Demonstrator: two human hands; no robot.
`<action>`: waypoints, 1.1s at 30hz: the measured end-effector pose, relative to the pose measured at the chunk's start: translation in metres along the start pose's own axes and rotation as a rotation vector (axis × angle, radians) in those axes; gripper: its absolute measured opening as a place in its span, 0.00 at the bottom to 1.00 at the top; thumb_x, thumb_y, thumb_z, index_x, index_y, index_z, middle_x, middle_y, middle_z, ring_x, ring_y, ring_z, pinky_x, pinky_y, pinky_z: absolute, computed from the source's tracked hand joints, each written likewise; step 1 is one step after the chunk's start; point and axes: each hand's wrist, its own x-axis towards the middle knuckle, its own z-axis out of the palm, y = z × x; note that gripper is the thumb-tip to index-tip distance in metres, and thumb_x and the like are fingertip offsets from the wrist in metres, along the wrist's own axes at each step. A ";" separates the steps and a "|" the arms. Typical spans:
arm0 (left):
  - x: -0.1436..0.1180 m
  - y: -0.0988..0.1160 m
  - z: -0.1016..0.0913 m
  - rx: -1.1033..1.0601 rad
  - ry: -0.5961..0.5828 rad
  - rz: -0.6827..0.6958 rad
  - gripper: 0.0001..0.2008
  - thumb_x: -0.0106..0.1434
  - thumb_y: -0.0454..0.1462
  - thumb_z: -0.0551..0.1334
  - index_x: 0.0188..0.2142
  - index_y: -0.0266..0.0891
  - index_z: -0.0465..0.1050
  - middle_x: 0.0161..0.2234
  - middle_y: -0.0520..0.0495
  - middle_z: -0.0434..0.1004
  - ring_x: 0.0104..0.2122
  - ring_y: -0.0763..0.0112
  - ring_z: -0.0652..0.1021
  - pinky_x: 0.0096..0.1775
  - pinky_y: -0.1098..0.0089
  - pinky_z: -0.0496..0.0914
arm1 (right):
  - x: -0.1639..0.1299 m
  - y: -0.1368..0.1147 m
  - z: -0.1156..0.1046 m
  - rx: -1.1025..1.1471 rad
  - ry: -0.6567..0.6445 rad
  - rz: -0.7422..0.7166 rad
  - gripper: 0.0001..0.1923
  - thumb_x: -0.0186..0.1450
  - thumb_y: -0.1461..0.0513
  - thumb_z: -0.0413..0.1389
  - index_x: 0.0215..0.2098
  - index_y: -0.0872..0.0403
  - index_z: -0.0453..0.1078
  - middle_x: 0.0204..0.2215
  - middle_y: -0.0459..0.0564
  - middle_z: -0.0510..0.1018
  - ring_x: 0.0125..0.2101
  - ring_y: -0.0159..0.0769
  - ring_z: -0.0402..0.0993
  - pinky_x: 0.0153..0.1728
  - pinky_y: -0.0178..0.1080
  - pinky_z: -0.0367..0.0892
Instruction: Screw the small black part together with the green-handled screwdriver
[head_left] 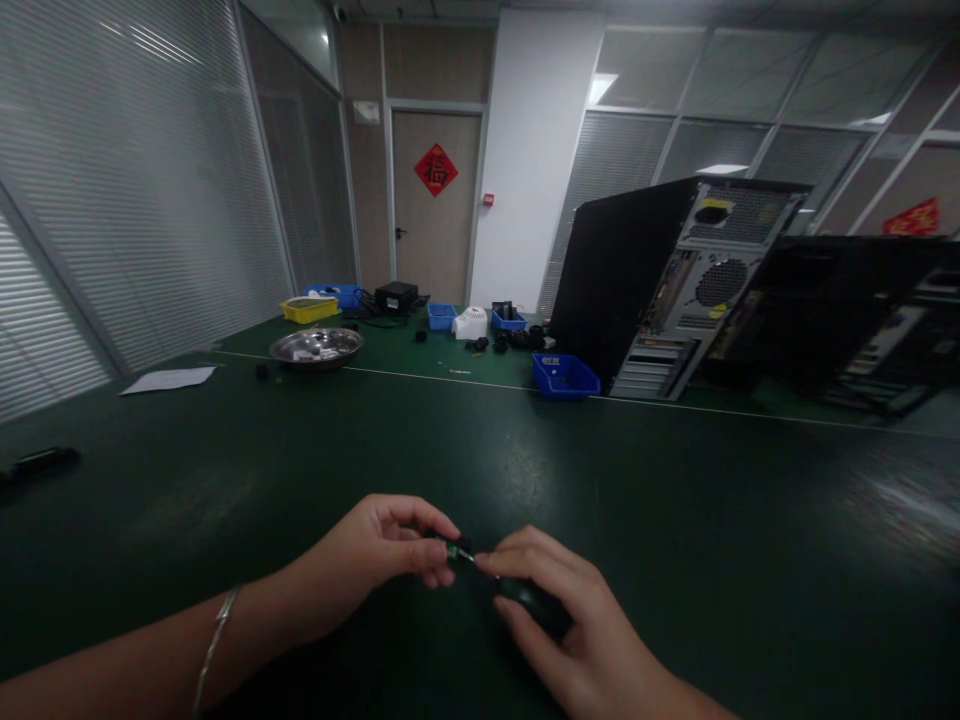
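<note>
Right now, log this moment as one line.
left hand: pinching green part | right hand: holding dark-handled tool | shaft: toward part | surface: green table

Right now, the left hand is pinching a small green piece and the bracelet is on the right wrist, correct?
Not quite: the head view shows the bracelet on the left wrist. The left hand does pinch a small green piece.

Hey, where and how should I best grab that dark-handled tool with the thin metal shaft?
Probably by its thick, rounded dark handle, coming from the right, where the right hand wraps it. The handle is much fatter than the thin metal shaft, which points left at the small green part in the left hand, so that end seems best left free.
</note>
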 end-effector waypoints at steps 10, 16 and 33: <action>0.000 0.000 -0.002 -0.113 0.005 -0.076 0.13 0.50 0.37 0.73 0.35 0.35 0.78 0.24 0.50 0.81 0.26 0.72 0.77 0.34 0.70 0.68 | 0.001 0.003 0.001 0.084 0.017 0.003 0.17 0.64 0.72 0.54 0.48 0.51 0.72 0.39 0.53 0.76 0.39 0.39 0.75 0.39 0.39 0.69; -0.001 0.003 -0.001 -0.122 -0.004 -0.088 0.14 0.49 0.38 0.74 0.34 0.35 0.78 0.25 0.50 0.81 0.26 0.72 0.77 0.34 0.70 0.67 | 0.002 0.000 -0.001 0.131 0.003 0.041 0.16 0.64 0.71 0.55 0.47 0.51 0.73 0.39 0.53 0.76 0.39 0.39 0.75 0.40 0.40 0.68; -0.003 0.002 0.000 -0.200 -0.025 -0.038 0.12 0.49 0.36 0.74 0.33 0.35 0.78 0.24 0.50 0.81 0.25 0.75 0.78 0.31 0.73 0.69 | 0.004 0.009 -0.001 0.411 -0.063 0.283 0.15 0.62 0.55 0.62 0.45 0.52 0.75 0.36 0.49 0.75 0.20 0.25 0.62 0.16 0.28 0.56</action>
